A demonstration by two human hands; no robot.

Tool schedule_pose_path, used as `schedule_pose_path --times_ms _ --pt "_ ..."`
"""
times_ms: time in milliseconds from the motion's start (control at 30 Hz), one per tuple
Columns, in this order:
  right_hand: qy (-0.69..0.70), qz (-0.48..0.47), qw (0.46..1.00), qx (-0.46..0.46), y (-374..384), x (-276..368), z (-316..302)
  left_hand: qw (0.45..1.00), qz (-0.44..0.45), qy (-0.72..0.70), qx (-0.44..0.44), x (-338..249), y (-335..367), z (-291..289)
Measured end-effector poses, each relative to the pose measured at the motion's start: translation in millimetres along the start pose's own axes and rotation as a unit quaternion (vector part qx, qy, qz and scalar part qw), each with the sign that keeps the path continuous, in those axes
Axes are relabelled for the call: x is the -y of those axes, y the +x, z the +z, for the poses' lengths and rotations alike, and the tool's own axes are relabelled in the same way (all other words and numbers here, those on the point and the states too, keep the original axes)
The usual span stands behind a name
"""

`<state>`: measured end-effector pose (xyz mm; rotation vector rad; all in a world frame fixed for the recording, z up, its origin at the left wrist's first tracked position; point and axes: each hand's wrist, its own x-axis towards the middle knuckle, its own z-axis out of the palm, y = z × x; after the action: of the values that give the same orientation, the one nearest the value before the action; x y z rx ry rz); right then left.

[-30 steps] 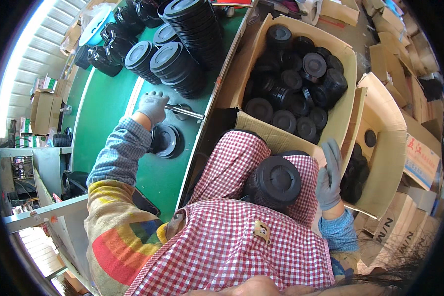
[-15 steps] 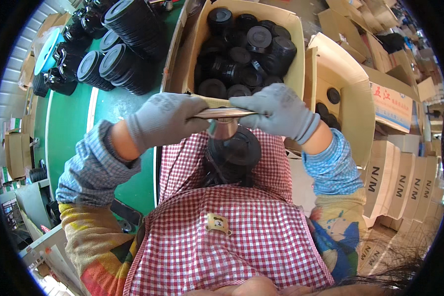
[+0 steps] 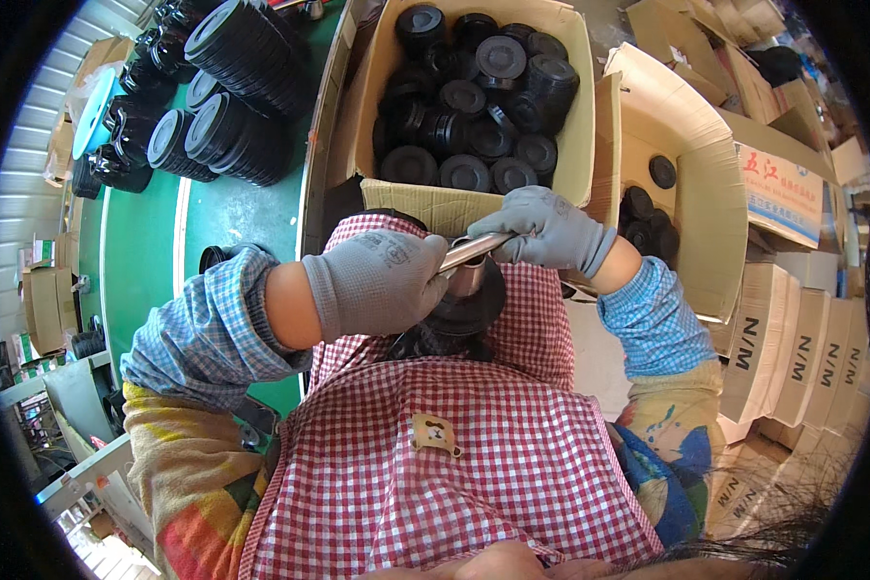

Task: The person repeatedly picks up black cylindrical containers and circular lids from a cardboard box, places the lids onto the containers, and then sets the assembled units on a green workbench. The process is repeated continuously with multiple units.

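Both gloved hands are closed on the bar of a T-shaped metal tool (image 3: 476, 249). My left hand (image 3: 377, 280) wraps the near left end, while my right hand (image 3: 543, 232) grips the far right end, so the bar slants across the view. Below the bar, the tool's round metal stem stands on a round black plastic part (image 3: 478, 304) held in my lap, over the checked apron (image 3: 435, 503). My left hand partly hides that part, and where the stem meets it is hard to make out.
Ahead, an open cardboard box (image 3: 435, 203) holds many round black caps. Another carton (image 3: 691, 126) with several black pieces stands to its right. On the green table (image 3: 217, 227) at left are stacked black discs (image 3: 246, 48) and glossy black parts (image 3: 130, 135). Folded cartons (image 3: 759, 348) stand at right.
The bar has turned from nearly level to slanted, right end farther away. My left hand has come nearer my body and rightward; my right hand has shifted slightly. Both keep their grip.
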<state>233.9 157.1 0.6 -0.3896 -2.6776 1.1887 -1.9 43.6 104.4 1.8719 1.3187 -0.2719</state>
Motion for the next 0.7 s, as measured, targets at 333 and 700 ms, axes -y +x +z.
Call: schedule_pose_path --times_ms 333,700 --pt "-0.045 -0.006 0.986 0.162 7.1 2.7 -16.4 0.991 -0.055 -0.079 0.088 -18.9 0.5 0.8" --pt "0.112 0.088 0.982 0.126 -12.8 33.7 13.0 0.998 0.022 -0.031 -0.044 40.4 25.6 1.1"
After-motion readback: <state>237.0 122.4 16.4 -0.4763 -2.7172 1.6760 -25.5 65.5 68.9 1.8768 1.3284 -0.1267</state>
